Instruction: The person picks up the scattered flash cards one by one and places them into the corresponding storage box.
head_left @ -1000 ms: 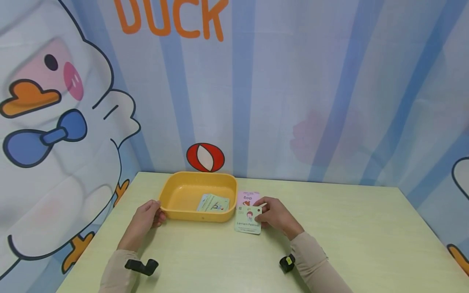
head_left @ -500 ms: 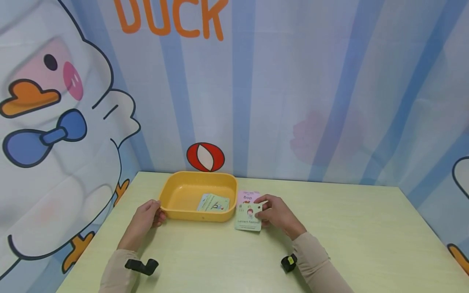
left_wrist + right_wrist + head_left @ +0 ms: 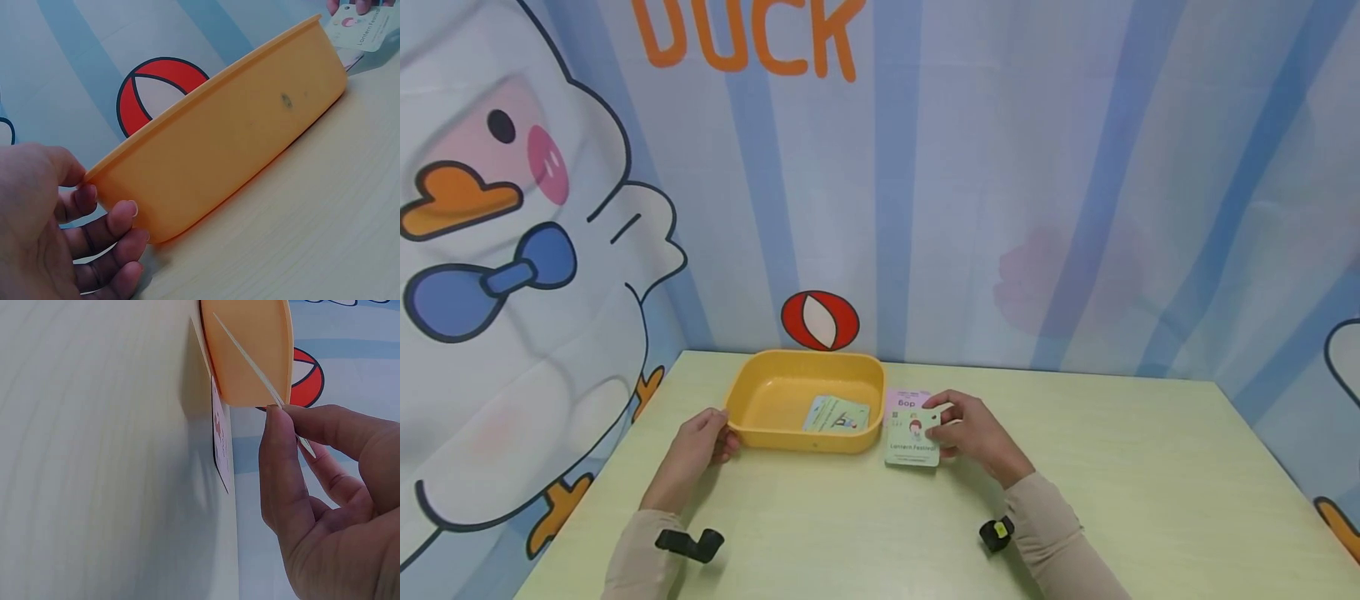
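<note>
In the head view my left hand (image 3: pixel 698 446) holds the near left corner of a yellow plastic basket (image 3: pixel 775 442); the left wrist view shows the thumb at the basket's rim (image 3: pixel 206 87) and the fingers against its outer wall. Between thumb and fingers, my right hand (image 3: pixel 973 433) pinches a pale green "Lantern Festival" card (image 3: pixel 910 450). Seen edge-on in the right wrist view, this card (image 3: pixel 247 356) is tilted and raised off the table. A pink "dog" card (image 3: pixel 907 399) lies beneath it, beside the basket, partly covered.
Inside the basket, on its right side, lie overlapping pale green cards (image 3: pixel 838 415). The light wooden table (image 3: pixel 1112 467) ends at a blue-and-white striped curtain (image 3: pixel 955 208) with a duck print.
My right hand has moved slightly up and right, carrying the Lantern Festival card off the table a little. My left hand stays at the basket.
</note>
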Action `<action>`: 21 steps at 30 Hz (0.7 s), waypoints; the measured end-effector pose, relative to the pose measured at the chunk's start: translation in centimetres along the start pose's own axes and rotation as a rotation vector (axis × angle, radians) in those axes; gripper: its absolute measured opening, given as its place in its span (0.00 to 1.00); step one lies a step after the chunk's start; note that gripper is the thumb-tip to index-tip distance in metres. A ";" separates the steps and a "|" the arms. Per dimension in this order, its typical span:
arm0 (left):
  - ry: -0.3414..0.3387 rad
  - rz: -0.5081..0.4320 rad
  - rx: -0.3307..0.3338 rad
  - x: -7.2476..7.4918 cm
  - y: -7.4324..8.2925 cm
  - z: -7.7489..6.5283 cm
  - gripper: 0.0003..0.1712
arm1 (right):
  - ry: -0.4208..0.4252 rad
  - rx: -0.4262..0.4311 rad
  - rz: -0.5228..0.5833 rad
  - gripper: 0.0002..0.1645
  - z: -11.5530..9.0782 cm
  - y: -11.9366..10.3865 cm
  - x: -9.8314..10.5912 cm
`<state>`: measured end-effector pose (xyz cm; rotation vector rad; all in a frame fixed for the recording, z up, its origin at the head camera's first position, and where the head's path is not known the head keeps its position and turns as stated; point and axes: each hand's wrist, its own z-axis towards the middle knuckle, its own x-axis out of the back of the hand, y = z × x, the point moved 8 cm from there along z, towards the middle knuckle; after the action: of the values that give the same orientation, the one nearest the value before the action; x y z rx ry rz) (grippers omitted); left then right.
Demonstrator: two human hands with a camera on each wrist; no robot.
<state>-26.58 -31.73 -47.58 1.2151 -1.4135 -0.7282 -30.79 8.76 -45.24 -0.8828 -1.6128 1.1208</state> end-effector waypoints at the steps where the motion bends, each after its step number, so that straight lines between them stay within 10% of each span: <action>1: -0.001 0.000 0.002 0.0 0.0 0.0 0.21 | 0.002 0.002 -0.002 0.22 0.0 0.0 0.1; 21: 0.005 -0.008 -0.023 0.0 0.4 -0.2 0.19 | 0.089 -0.001 0.027 0.23 -0.6 -0.6 1.5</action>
<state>-26.52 -31.57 -47.20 1.2044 -1.3936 -0.7451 -30.64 10.08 -44.12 -0.9444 -1.5323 1.0841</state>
